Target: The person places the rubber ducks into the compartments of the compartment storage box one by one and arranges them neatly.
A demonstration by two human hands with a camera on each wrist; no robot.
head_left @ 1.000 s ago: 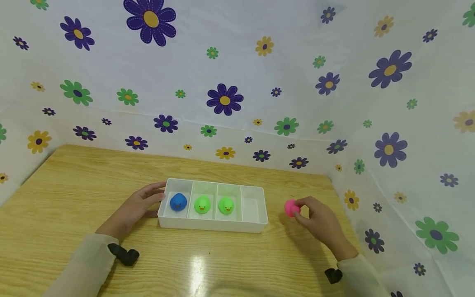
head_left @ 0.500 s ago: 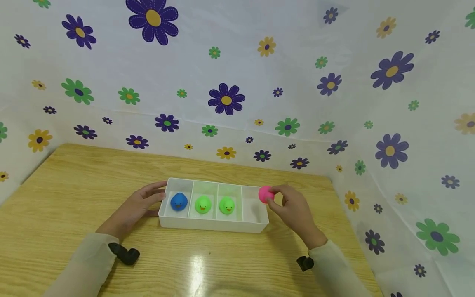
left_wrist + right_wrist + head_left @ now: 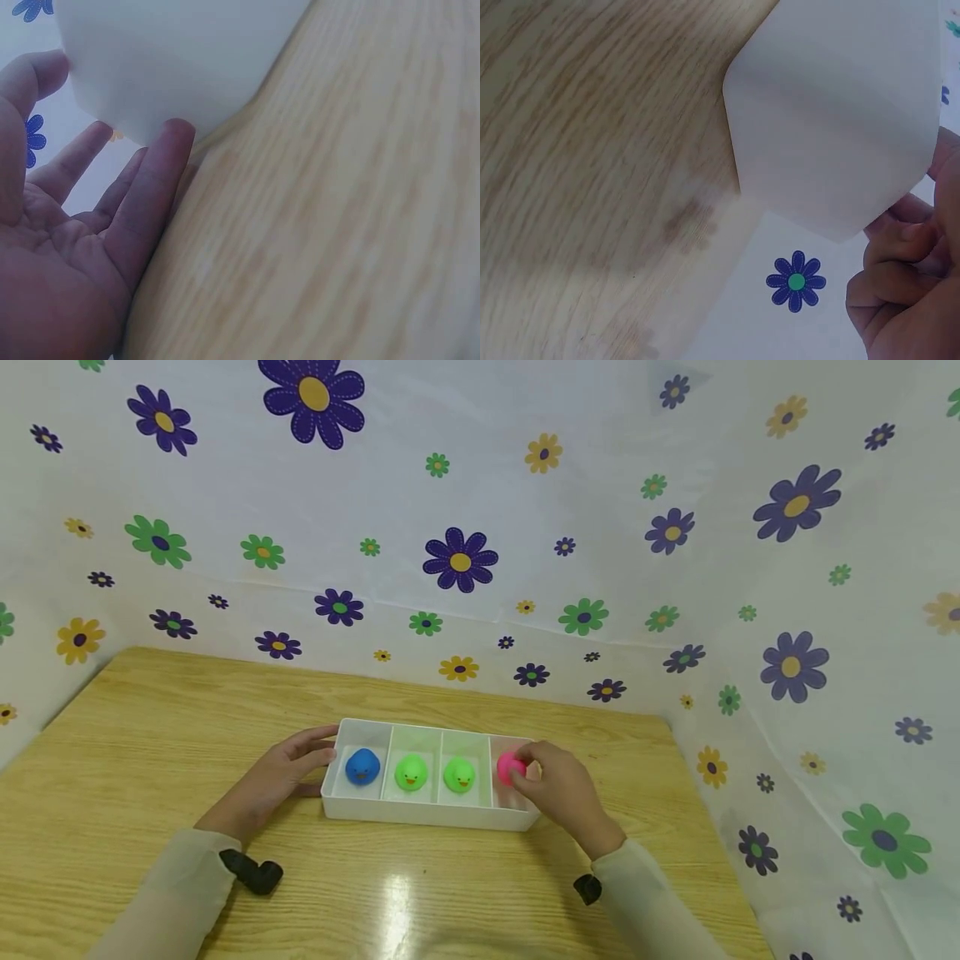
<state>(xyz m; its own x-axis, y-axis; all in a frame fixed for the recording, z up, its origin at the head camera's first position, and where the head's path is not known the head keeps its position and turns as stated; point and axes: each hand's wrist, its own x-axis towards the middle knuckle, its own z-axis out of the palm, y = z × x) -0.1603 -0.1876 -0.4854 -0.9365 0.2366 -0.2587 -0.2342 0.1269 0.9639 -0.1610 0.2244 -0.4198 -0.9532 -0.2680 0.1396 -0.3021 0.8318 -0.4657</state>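
Observation:
A white box with compartments (image 3: 427,814) sits on the wooden table. My left hand (image 3: 281,772) touches its left end with extended fingers; in the left wrist view, fingertips (image 3: 180,131) lie against the box wall (image 3: 172,67). Inside are a blue rubber duck (image 3: 362,767) in the leftmost compartment and two green rubber ducks, one (image 3: 411,773) and another (image 3: 459,775), in the middle ones. My right hand (image 3: 562,785) pinches a pink rubber duck (image 3: 507,767) in the rightmost compartment, its face not visible. The right wrist view shows the curled fingers (image 3: 900,277) at the box rim, with the duck hidden.
The wooden tabletop (image 3: 315,893) extends around the box. A white cloth printed with flowers (image 3: 480,485) stands behind the table and along both sides. A black strap piece (image 3: 255,872) sits on the left wrist, another (image 3: 587,888) on the right.
My right hand has carried the pink rubber duck leftward from the table beside the box, over the right rim and into the rightmost compartment. My left hand has stayed at the box's left end.

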